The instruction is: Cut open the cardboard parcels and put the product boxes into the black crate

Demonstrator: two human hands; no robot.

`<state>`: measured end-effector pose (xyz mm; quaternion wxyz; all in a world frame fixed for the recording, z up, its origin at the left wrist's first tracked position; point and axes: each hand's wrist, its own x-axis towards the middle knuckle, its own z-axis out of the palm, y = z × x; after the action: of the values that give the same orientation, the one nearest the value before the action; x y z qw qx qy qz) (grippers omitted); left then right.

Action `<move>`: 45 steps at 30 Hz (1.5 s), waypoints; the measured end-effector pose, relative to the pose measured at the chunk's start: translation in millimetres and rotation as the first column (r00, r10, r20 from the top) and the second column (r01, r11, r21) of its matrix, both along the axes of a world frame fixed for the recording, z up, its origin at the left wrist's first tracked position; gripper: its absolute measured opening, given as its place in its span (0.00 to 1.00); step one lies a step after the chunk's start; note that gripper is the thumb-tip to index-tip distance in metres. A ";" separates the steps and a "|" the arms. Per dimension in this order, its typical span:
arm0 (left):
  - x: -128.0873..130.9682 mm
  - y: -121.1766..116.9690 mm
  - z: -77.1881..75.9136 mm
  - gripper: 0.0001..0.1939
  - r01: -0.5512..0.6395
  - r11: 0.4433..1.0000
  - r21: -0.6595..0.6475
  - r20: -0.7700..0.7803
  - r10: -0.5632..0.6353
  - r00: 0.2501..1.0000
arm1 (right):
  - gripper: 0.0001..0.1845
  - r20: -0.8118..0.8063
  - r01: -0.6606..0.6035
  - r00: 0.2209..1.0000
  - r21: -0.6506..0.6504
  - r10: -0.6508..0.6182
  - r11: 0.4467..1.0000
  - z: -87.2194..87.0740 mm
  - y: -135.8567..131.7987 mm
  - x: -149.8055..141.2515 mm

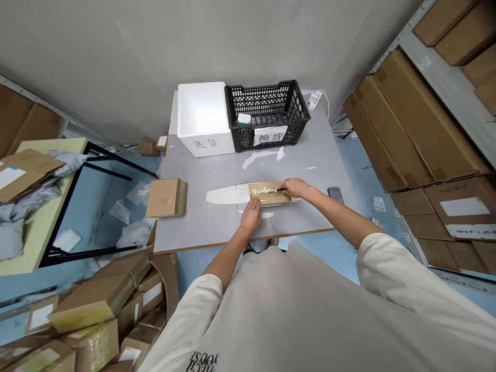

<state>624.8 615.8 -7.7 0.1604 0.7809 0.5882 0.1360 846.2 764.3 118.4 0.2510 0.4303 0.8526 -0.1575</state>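
A small flat cardboard box (267, 192) wrapped in clear tape lies on the grey table (217, 222) in front of me. My left hand (251, 213) rests flat on the box's near left corner, fingers stretched out. My right hand (296, 187) is closed round a thin dark tool (280, 190), a knife or pen, whose tip touches the taped top of the box at its right side.
A second cardboard box (166, 197) sits at the table's left. At the back stand a white foam box (203, 119) and a black plastic crate (267, 114). A phone (335, 194) lies right. Stacked cartons (93, 310) fill the floor left; shelves with cartons (418, 129) stand right.
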 end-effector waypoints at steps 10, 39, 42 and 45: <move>-0.5 0.0 -0.3 0.33 -0.011 1.000 -0.011 -0.014 0.011 1.000 | 0.16 0.030 0.090 0.995 0.014 -0.090 0.996 2.4 1.7 42.5; 61.9 73.6 35.7 0.26 0.064 0.985 -0.160 -0.230 -0.100 0.968 | 0.19 -0.347 0.451 0.819 -0.105 -0.458 0.886 -28.2 -14.7 138.1; 63.1 77.0 33.8 0.27 0.067 0.981 -0.183 -0.264 -0.114 0.958 | 0.20 -0.369 0.439 0.807 -0.147 -0.461 0.886 -29.8 -12.2 139.4; 64.6 77.4 33.9 0.26 0.057 0.981 -0.185 -0.276 -0.108 0.955 | 0.20 -0.373 0.417 0.810 -0.174 -0.452 0.892 -30.9 -8.8 137.3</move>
<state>689.4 693.2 26.2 0.1477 0.7992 0.5816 -0.0366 983.4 755.5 87.4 0.0449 0.5608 0.7573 -0.3317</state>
